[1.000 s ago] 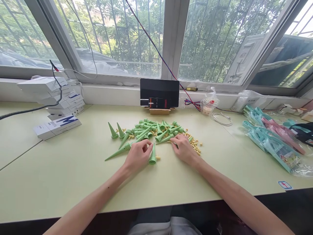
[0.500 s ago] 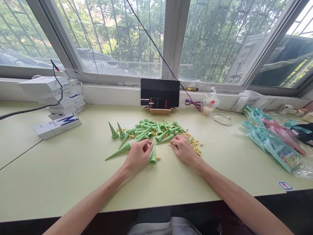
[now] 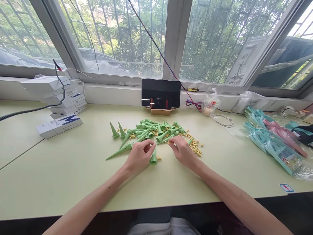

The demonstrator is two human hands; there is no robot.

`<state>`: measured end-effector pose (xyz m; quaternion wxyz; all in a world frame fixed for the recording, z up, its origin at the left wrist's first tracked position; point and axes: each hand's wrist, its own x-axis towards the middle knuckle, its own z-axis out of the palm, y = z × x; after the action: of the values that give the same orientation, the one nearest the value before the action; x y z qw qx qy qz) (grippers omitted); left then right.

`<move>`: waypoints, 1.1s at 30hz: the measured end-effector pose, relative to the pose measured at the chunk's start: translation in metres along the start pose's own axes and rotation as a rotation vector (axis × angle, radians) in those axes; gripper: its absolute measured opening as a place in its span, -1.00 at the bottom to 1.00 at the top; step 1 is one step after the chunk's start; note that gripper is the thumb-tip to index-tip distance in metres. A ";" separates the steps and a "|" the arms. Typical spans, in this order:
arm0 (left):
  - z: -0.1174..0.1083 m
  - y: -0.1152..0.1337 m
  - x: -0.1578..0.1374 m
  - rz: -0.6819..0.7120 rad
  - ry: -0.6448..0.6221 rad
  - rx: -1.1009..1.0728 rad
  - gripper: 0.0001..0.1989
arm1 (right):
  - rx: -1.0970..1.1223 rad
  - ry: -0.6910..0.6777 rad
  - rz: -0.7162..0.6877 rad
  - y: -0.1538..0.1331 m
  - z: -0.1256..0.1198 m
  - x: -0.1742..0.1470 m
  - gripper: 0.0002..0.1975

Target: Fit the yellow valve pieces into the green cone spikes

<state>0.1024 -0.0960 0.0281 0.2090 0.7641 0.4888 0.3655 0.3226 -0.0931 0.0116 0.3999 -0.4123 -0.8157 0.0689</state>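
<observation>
My left hand [image 3: 140, 152] is closed around the narrow end of a green plastic spike [image 3: 153, 159], whose open, ribbed end faces me. A yellow T-shaped peg [image 3: 159, 158] lies against that spike's right side. Between the fingertips of my right hand [image 3: 181, 148] is a small yellow peg [image 3: 167, 142], its thin end pointing left. Behind both hands spreads a pile of green spikes [image 3: 160, 129]. Loose yellow pegs [image 3: 195, 147] are heaped beside my right hand. Two spikes [image 3: 114, 131] stand upright at the pile's left, and another long one [image 3: 119, 152] lies by my left hand.
A phone [image 3: 160, 103] leans on a dark tablet [image 3: 161, 88] at the back. White boxes [image 3: 60, 125] are stacked at the left. Wrapped turquoise and pink plastic items [image 3: 274, 138] lie at the right, near a coiled white cable [image 3: 223, 120] and a plastic bag [image 3: 209, 104].
My right hand has drawn slightly left and lifted a little with the yellow peg. My left hand stays on the green spike. The whole view has shifted slightly.
</observation>
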 end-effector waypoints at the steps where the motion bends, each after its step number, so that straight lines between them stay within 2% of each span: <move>1: 0.000 0.000 0.000 0.021 -0.010 -0.012 -0.71 | 0.044 -0.004 -0.021 -0.003 0.001 -0.001 -0.89; 8: -0.001 -0.001 -0.001 0.184 -0.111 -0.036 -0.72 | 0.171 -0.090 -0.059 -0.020 0.002 -0.005 -0.88; 12: 0.000 -0.003 -0.001 0.259 -0.155 0.002 -0.75 | 0.214 -0.085 -0.013 -0.021 0.001 -0.006 -0.91; 20: 0.000 -0.005 -0.002 0.326 -0.078 -0.005 -0.80 | 0.324 -0.078 0.080 -0.017 0.004 -0.006 -0.90; 26: -0.001 -0.005 -0.003 0.385 -0.035 0.048 -0.81 | 0.302 -0.104 0.069 -0.016 0.003 -0.005 -0.87; 33: -0.001 -0.006 -0.003 0.386 -0.013 0.084 -0.81 | 0.296 -0.102 0.059 -0.017 0.002 -0.004 -0.87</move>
<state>0.0976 -0.0961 0.0234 0.1060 0.8540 0.3469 0.3731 0.3118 -0.1073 0.0153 0.4121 -0.3688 -0.8034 0.2209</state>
